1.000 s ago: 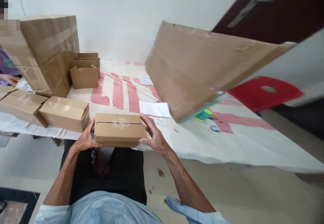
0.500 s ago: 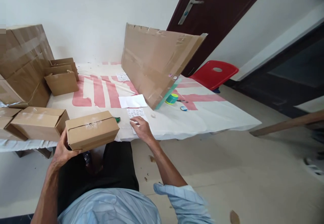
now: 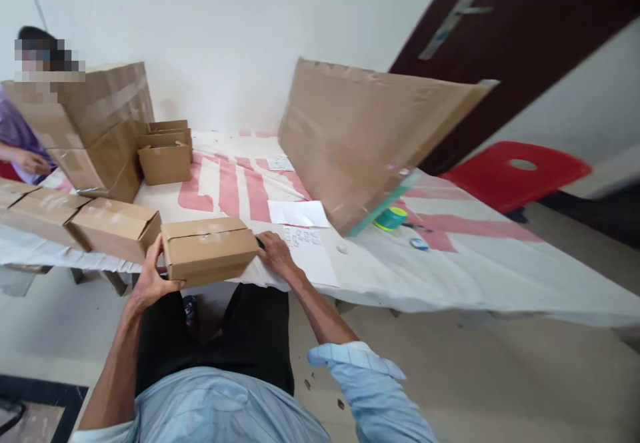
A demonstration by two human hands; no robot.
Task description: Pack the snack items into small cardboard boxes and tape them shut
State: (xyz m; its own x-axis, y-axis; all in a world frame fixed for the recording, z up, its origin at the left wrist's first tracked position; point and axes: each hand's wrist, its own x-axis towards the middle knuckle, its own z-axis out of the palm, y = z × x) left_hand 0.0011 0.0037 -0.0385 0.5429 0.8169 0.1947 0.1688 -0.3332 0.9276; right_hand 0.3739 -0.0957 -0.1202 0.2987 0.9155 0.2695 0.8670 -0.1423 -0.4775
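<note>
At right hand [image 3: 274, 253] — green object [image 3: 261, 243] (obscured)

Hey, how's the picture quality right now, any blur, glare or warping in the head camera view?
Head view, overall: light looks soft and fairly even. Head view, centre: faint sheen on the tape of the held box; marks on the printed sheet too soft to read. Head view, right: red chair and dark door look smeared, the door strongly slanted.

We can read nothing: the marks [image 3: 301, 236] on the paper sheet [image 3: 315, 266] (rows of tiny outlines) are too small.
</note>
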